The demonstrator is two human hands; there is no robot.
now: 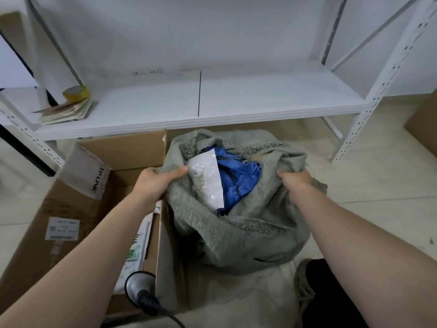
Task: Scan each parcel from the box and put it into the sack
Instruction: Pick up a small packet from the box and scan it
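1. Head view: both bare hands grip the rim of the grey-green woven sack (248, 223), one on each side of its mouth.
2. The left hand (157, 183) curls its fingers over the left edge of the rim. Its thumb lies along the fabric, with the tip just beside the white parcel (208, 178).
3. The right hand (295, 179) is closed in a fist around bunched fabric at the right edge of the rim.
4. The sack mouth stands open between the two hands.
5. The white parcel, a plastic mailer with a printed label, lies tilted inside the mouth, nearer the left hand.
6. The blue parcel (238, 183) lies partly under the white parcel, between it and the right hand.
7. The open cardboard box (132, 152) sits to the left of and below the left hand, touching the sack. The left forearm crosses above it.
8. A green-printed parcel (137, 252) stands inside the box, beneath the left forearm.
9. The handheld scanner (139, 287), with a dark cable, rests at the near corner of the box, below the left forearm. Neither hand touches it.
10. A white metal shelf (236, 100) runs beyond both hands. A yellow tape roll (76, 93) and a stack of paper (68, 111) sit on it, well beyond the left hand.
11. A shoe (305, 285) shows below the right forearm, next to the base of the sack.
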